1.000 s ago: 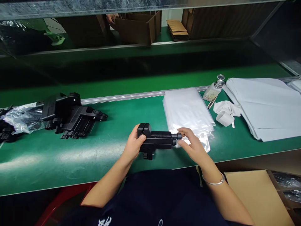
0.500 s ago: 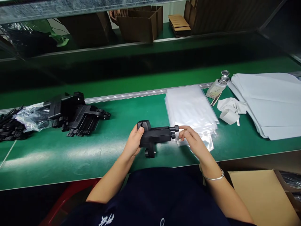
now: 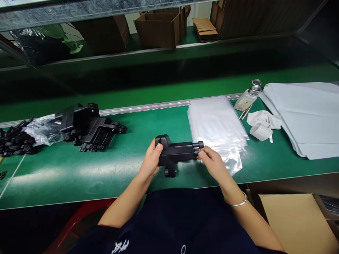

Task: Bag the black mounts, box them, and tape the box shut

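A black plastic bracket with ribbed knobs is held level above the green bench. My left hand wraps round its left end, thumb on top beside a raised curved block. At the right end, my right hand pinches the lower ribbed knob between thumb and fingers. The upper knob sticks out just above those fingertips. Below the bracket's body hangs a short arm with another knob. Partly behind my right hand lies a stack of clear plastic bags.
Similar black brackets are piled at left, near a crumpled clear bag and small black parts. Rightward are a pump bottle, tweezers, crumpled white tissue and white sheets. A metal shelf edge crosses overhead.
My right hand's fingers have closed from a loose, stretched pose by the upper knob onto the lower knob. The left hand keeps its hold. The view has shifted slightly.
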Motion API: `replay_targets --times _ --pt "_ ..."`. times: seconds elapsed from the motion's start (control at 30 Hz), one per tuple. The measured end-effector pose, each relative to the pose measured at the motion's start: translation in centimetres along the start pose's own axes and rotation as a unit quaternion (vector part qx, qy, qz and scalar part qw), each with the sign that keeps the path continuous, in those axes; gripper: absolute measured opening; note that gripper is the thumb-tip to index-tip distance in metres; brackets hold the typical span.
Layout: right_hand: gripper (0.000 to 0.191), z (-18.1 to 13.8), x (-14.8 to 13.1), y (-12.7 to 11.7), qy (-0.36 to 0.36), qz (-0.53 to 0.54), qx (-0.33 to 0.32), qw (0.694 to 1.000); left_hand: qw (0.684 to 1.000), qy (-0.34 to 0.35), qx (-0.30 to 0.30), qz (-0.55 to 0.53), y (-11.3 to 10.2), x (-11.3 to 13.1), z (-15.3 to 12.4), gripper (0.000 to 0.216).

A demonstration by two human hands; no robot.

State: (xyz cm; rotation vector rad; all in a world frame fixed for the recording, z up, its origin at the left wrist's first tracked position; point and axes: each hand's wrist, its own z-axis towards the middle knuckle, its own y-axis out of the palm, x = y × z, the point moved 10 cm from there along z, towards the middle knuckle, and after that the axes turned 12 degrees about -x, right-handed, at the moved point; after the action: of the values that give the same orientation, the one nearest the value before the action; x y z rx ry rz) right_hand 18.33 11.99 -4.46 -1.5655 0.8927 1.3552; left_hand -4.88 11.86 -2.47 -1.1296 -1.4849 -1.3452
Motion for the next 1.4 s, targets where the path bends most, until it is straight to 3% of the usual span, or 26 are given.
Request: replay_targets --times 0.13,0.37,0.57,0.73,0.9,1.03,1.2,1.4 --pt "0.041 -0.4 -2.3 -2.0 -0.065 -0.012 0.067 0.996 1.0 0.019 -0.012 0.012 0.0 0.4 -0.2 0.06" --pt "0.024 -0.6 -6.3 -2.1 -0.139 -0.113 0.043 0.983 0.998 0.035 -0.015 0.042 -0.4 1.1 -0.6 0.063" --pt "0.033 0.4 -3.4 -1.6 -0.036 -0.066 0.03 0.997 1.0 -0.004 0.008 0.015 -0.4 0.4 -0.1 0.061" --pt "0.035 1.1 0.0 -0.7 0.053 -0.038 -0.01 0.998 0.998 0.023 0.023 0.051 -0.2 0.1 0.5 0.058" --pt "0.024 1.2 1.0 -0.9 0.015 0.011 -0.014 1.0 0.999 -0.025 0.023 0.026 -0.1 -1.6 1.2 0.06" --pt "0.022 1.3 1.6 -1.2 -0.014 0.048 0.02 0.999 0.999 -0.048 0.025 0.001 0.0 -2.0 1.5 0.059" --pt "0.027 1.5 1.9 -1.3 -0.031 0.076 0.062 0.995 1.0 -0.021 0.013 0.003 0.2 -1.5 1.5 0.055" --pt "0.029 1.1 0.0 -2.1 -0.071 0.013 0.135 0.988 0.998 0.041 -0.025 0.047 1.1 -0.2 1.1 0.056"
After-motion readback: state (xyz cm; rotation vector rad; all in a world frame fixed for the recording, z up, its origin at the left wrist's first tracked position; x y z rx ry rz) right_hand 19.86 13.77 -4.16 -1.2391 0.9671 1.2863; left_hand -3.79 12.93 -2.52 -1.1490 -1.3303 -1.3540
